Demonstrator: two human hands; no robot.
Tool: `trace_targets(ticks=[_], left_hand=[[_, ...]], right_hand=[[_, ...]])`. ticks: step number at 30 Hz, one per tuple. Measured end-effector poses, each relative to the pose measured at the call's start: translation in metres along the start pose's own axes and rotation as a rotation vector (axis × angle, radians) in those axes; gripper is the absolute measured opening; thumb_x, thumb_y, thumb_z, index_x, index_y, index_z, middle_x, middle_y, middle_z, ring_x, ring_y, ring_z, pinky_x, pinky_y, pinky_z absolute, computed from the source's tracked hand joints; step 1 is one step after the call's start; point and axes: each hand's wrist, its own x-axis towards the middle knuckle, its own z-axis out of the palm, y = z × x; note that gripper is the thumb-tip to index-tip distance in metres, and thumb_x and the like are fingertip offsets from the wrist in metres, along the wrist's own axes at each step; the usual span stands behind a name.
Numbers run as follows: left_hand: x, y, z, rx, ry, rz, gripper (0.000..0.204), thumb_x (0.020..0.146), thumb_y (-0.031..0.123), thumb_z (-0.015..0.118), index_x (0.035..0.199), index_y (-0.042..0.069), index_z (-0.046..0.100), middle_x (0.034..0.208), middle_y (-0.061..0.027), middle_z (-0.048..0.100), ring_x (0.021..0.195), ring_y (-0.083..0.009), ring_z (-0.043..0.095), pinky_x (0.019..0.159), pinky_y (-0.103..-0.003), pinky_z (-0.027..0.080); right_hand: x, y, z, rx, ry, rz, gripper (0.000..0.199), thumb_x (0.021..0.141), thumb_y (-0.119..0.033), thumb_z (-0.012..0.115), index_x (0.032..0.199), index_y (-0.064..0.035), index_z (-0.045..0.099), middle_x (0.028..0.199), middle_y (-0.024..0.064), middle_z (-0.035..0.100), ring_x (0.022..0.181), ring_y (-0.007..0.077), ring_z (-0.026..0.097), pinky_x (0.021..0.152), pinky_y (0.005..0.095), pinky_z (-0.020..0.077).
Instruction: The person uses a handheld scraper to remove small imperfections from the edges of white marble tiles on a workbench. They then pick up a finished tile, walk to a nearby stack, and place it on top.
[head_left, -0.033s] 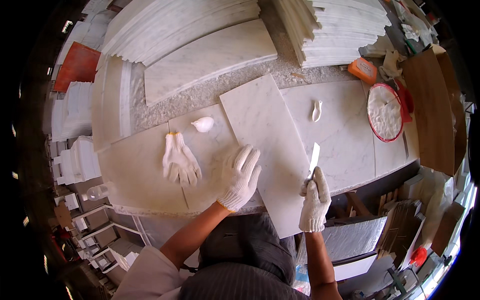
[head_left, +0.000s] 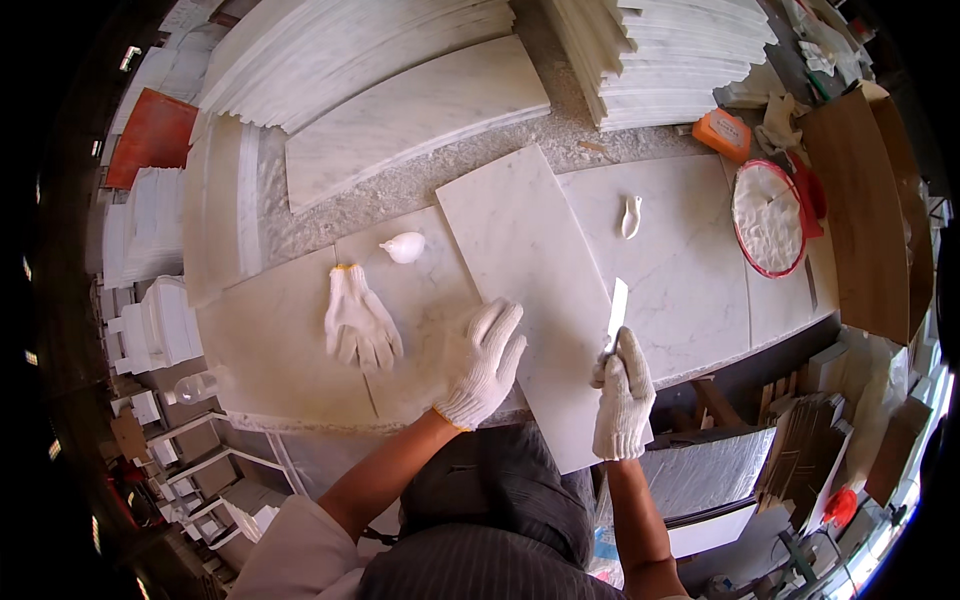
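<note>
A pale, grey-veined marble slab [head_left: 535, 250] lies slantwise over the worktop, its near end jutting past the front edge. At the slab's left edge rests my gloved left hand [head_left: 485, 352], fingers stretched out, holding nothing. My gloved right hand [head_left: 624, 395] is closed around a knife with a narrow flat blade [head_left: 617, 305]; most of its handle is hidden by the fingers. The blade points away from me, along the slab's right edge; whether it touches the stone I cannot tell. A spare white knitted glove [head_left: 360, 320] and a white bulb-shaped thing [head_left: 403, 247] lie to the left.
Right of the slab are a small white spoon-like thing [head_left: 631, 217], a red-rimmed tub [head_left: 737, 228] of white paste and an orange box [head_left: 722, 135]. Stacked marble slabs [head_left: 680, 70] stand at the back. A cardboard box [head_left: 850, 220] flanks the right end.
My right hand has shifted slightly left with the knife, closer to the slab's edge. My left hand has moved a little, with its fingers turned differently.
</note>
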Motion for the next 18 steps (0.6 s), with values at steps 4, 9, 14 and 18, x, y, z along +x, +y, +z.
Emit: trace_targets(ticks=[4, 9, 14, 18], left_hand=[[-0.004, 0.042, -0.004, -0.623, -0.205, -0.346, 0.037, 0.089, 0.016, 0.069, 0.122, 0.002, 0.060, 0.116, -0.0120, 0.059, 0.102, -0.0185, 0.059, 0.087, -0.029, 0.048], [0.001, 0.049, 0.005, -1.014, -0.321, -0.766, 0.028, 0.095, 0.010, 0.060, 0.120, -0.003, 0.059, 0.107, -0.0065, 0.061, 0.094, -0.0110, 0.060, 0.080, -0.028, 0.053], [-0.008, 0.031, 0.008, -1.253, -0.067, -0.891, 0.022, 0.098, 0.014, 0.056, 0.116, 0.001, 0.055, 0.099, -0.0090, 0.065, 0.090, -0.0173, 0.066, 0.082, -0.032, 0.055], [-0.007, 0.031, -0.020, -1.215, -0.130, -1.067, 0.019, 0.099, 0.017, 0.052, 0.112, 0.003, 0.052, 0.088, -0.0131, 0.066, 0.068, -0.0210, 0.066, 0.064, -0.033, 0.057]], right_hand=[[-0.002, -0.005, 0.026, 0.021, -0.049, 0.091, 0.038, 0.096, -0.002, 0.053, 0.133, 0.0064, 0.051, 0.101, 0.0088, 0.064, 0.081, 0.0108, 0.058, 0.070, 0.0257, 0.0516], [-0.009, -0.010, 0.025, -0.255, -0.177, 0.055, 0.036, 0.098, -0.006, 0.054, 0.133, 0.0012, 0.054, 0.103, 0.0086, 0.069, 0.082, 0.0103, 0.064, 0.072, 0.0252, 0.0544], [0.009, -0.040, -0.012, -0.524, -0.546, -0.057, 0.040, 0.096, -0.009, 0.058, 0.134, 0.0012, 0.052, 0.105, 0.0103, 0.070, 0.087, 0.0141, 0.066, 0.074, 0.0285, 0.0541], [0.077, -0.090, -0.057, -0.624, 0.072, -0.405, 0.027, 0.087, -0.015, 0.071, 0.111, -0.0032, 0.064, 0.093, 0.0105, 0.069, 0.076, 0.0192, 0.064, 0.071, 0.0329, 0.0517]])
